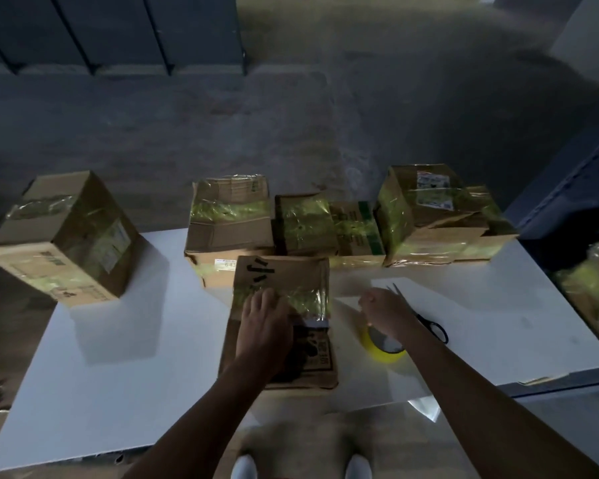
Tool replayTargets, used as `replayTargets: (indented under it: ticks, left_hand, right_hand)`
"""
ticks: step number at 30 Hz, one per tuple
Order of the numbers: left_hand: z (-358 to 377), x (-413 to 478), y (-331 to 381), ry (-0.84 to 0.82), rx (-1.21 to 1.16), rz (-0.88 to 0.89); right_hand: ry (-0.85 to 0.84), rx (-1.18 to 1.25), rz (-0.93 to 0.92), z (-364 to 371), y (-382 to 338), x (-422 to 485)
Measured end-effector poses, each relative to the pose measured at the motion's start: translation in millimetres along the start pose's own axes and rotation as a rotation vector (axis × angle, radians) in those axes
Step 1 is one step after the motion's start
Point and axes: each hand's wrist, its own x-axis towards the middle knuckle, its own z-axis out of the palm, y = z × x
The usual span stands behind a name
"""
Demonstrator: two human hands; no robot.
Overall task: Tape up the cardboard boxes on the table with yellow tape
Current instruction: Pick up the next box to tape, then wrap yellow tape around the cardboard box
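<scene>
On the smooth white table (118, 392), the left hand (263, 319) presses flat on glossy yellow tape (308, 299) across the creased cardboard box (284, 271); the right hand (386, 312) grasps the round tape roll (382, 352) beside it.

Dim light. White counter (94, 392) stands on a grey, mottled concrete floor (256, 126). Dark ribbed panels (111, 25) upper left; a dark blue unit (567, 202) at the counter's right end.
</scene>
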Motion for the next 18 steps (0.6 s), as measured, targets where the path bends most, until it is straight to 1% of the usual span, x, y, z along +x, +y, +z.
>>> replayTargets:
  ticks: [2,4,6,10,14,18]
  left_hand:
    - [2,2,1,-0.049,0.044,-0.014]
    - [5,4,1,-0.097,0.043,-0.048]
    - [5,5,3,-0.114,0.031,-0.084]
    - [8,3,7,-0.005,-0.117,-0.129]
    - [6,2,5,-0.018,-0.061,-0.099]
    - [1,5,8,-0.016,-0.083,-0.069]
  right_hand:
    - [0.059,-0.115,0.017,-7,27,6]
    - [0.095,-0.219,-0.01,-10,50,10]
    - [0.127,-0.269,-0.009,-7,67,13]
    - [0.106,-0.379,0.025,3,94,19]
    - [0.124,-0.351,0.024,5,104,29]
    - [0.202,-0.206,-0.096,-2,88,31]
